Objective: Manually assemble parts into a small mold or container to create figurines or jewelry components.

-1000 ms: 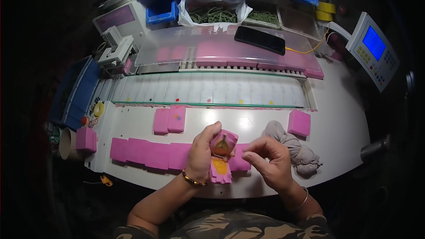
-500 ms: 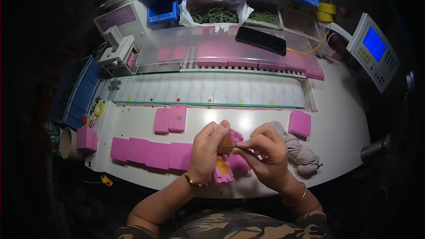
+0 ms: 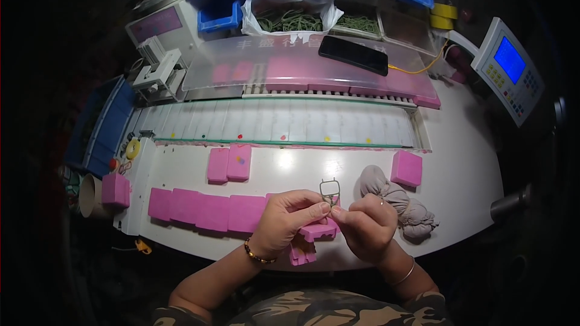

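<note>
A thin dark green wax piece [image 3: 329, 188], shaped like a squarish loop with small prongs on top, stands up between my two hands. My left hand [image 3: 292, 217] is closed, thumb and forefinger at its lower end. From the right, my right hand [image 3: 370, 223] pinches the same lower part, fingertips almost touching the left thumb. Directly below my left fingers is an opened pink rubber mold [image 3: 318, 230] with notched edges. Its lower half [image 3: 302, 253] hangs near the table edge. Whether my left fingers also grip the mold is hidden.
A row of pink blocks [image 3: 211, 211] lies left of my hands, with two more blocks [image 3: 238, 162] behind. At right are a grey cloth bundle [image 3: 399, 202] and a single pink block [image 3: 406, 168]. White plates [image 3: 272, 122] line the back; a screen panel [image 3: 510, 66] stands far right.
The green piece has come up out of the mold and now stands above my fingertips. My hands have moved together, and the mold's orange-yellow inside is mostly turned from view.
</note>
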A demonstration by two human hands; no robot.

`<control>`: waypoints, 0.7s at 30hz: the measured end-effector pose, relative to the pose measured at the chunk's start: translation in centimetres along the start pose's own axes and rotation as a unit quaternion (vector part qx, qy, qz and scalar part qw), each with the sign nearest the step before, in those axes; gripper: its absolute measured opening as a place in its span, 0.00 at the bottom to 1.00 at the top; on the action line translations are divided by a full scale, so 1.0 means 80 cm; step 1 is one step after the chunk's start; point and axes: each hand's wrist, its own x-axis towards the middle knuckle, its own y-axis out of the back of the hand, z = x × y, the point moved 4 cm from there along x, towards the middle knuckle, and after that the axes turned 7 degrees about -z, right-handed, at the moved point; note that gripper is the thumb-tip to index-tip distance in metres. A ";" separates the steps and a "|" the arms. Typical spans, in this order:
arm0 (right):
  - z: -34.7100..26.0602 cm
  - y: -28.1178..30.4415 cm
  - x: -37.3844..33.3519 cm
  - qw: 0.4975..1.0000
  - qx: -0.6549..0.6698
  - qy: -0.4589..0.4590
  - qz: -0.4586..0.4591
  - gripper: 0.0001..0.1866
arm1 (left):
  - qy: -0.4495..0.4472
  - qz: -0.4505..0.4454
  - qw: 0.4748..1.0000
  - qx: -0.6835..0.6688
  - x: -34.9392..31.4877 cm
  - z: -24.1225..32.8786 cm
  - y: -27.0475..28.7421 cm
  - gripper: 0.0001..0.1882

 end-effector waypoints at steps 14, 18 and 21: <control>0.045 -0.053 -0.031 0.611 0.669 -0.423 -0.019 0.04 | -0.039 0.047 0.998 -0.014 0.002 -0.009 -0.008 0.07; 0.053 -0.064 -0.050 0.454 0.753 -0.475 -0.036 0.06 | -0.090 0.048 0.995 0.003 0.010 -0.004 -0.004 0.07; 0.057 -0.052 -0.046 0.562 0.685 -0.464 -0.011 0.05 | -0.079 0.061 0.994 0.051 0.019 0.007 0.007 0.06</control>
